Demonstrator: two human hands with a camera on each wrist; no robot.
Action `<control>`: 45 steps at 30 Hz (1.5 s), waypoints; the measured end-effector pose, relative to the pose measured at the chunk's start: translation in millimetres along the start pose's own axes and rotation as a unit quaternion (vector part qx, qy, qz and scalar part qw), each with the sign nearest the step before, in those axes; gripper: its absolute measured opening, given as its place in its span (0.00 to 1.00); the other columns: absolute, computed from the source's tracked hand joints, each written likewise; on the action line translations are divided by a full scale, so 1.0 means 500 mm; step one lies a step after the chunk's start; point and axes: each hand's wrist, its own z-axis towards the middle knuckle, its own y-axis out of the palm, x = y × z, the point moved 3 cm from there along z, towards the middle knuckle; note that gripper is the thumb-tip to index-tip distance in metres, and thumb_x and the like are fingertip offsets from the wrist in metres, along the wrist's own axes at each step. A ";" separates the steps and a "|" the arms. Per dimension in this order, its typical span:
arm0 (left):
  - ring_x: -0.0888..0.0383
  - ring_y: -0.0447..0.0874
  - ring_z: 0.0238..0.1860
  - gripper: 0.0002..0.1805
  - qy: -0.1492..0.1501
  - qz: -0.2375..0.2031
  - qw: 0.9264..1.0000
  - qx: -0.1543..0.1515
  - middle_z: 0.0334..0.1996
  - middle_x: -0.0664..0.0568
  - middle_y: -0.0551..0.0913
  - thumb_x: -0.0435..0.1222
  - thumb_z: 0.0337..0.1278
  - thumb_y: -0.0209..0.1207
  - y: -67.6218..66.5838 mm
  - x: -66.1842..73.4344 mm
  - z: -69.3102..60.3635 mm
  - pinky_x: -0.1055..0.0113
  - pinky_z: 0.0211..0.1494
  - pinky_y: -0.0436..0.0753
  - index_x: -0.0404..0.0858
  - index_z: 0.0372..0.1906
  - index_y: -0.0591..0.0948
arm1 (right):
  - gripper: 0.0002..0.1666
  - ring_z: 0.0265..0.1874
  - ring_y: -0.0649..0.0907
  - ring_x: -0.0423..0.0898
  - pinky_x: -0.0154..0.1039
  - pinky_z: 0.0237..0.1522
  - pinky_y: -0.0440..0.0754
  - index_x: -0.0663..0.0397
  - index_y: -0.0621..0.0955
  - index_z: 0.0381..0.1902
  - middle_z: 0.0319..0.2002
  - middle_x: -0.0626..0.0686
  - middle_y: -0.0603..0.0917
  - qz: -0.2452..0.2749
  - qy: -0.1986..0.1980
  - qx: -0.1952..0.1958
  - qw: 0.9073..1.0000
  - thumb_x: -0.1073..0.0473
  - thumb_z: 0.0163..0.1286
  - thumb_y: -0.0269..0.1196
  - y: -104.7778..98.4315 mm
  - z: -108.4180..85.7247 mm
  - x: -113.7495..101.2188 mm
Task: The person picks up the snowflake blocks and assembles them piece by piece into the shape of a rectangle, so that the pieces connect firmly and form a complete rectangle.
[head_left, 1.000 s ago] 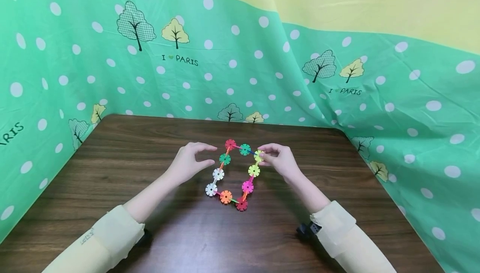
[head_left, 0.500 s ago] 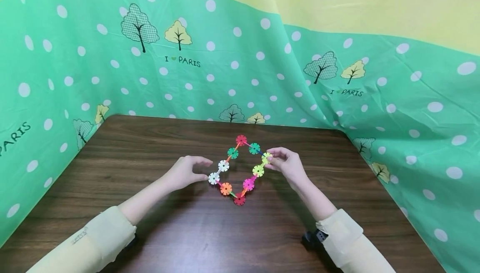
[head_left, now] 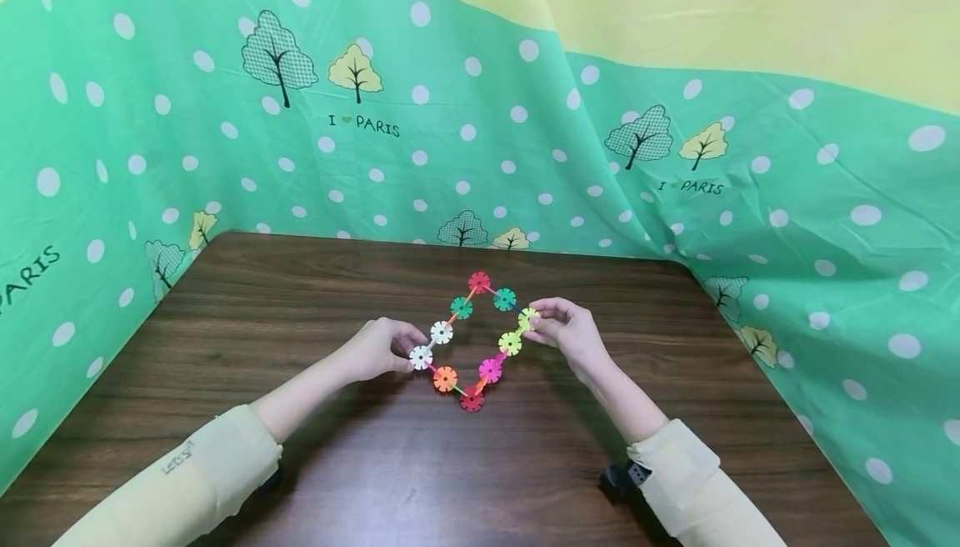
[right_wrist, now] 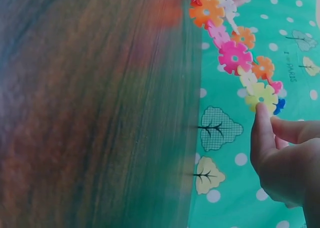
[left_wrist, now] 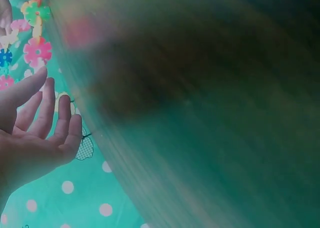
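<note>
A closed loop of colourful plastic snowflake discs, joined by edge-on discs, makes a diamond above the brown table. My right hand (head_left: 570, 332) pinches the yellow disc (head_left: 528, 318) at its right corner between thumb and fingers, as the right wrist view also shows with that hand (right_wrist: 287, 155). At the left corner my left hand (head_left: 378, 348) holds the white disc (head_left: 421, 358) by its edge; its fingertips are partly hidden behind the disc. A red disc (head_left: 479, 283) tops the loop and another red disc (head_left: 472, 399) is lowest. Orange (head_left: 446, 378) and magenta (head_left: 491, 370) discs lie between.
The dark wood-grain table (head_left: 337, 464) spreads beneath both arms. A green and yellow cloth (head_left: 465, 155) with white dots and trees hangs round its back and sides. Dark devices, such as the one (head_left: 617, 482) at the right wrist, sit by the cuffs.
My left hand has come down and in from beside the upper left side to the white corner disc. The loop has swung and widened into a diamond as the right hand shifted slightly right.
</note>
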 end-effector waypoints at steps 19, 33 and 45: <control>0.49 0.81 0.44 0.16 -0.018 -0.001 0.999 0.027 0.33 0.53 0.84 0.27 0.48 0.66 -0.056 -0.042 0.030 0.51 0.52 0.76 0.40 0.45 0.84 | 0.22 0.32 0.82 0.45 0.43 0.36 0.84 0.72 0.76 0.51 0.38 0.65 0.80 -0.178 -0.012 -0.064 0.982 0.75 0.57 0.65 0.000 0.012 0.029; 0.48 0.79 0.50 0.13 -0.031 -0.029 0.998 0.052 0.38 0.48 0.85 0.28 0.53 0.63 -0.075 -0.074 0.070 0.49 0.58 0.72 0.39 0.45 0.83 | 0.17 0.24 0.78 0.40 0.31 0.28 0.77 0.58 0.82 0.35 0.26 0.51 0.82 -0.416 -0.125 -0.090 0.896 0.60 0.48 0.75 0.019 0.014 0.038; 0.48 0.78 0.52 0.18 -0.056 -0.051 0.997 0.030 0.45 0.44 0.84 0.32 0.51 0.66 -0.079 -0.101 0.109 0.51 0.58 0.73 0.37 0.50 0.82 | 0.17 0.23 0.75 0.38 0.30 0.26 0.74 0.54 0.81 0.31 0.24 0.48 0.79 -0.441 -0.118 -0.115 0.882 0.55 0.47 0.76 0.036 0.021 0.048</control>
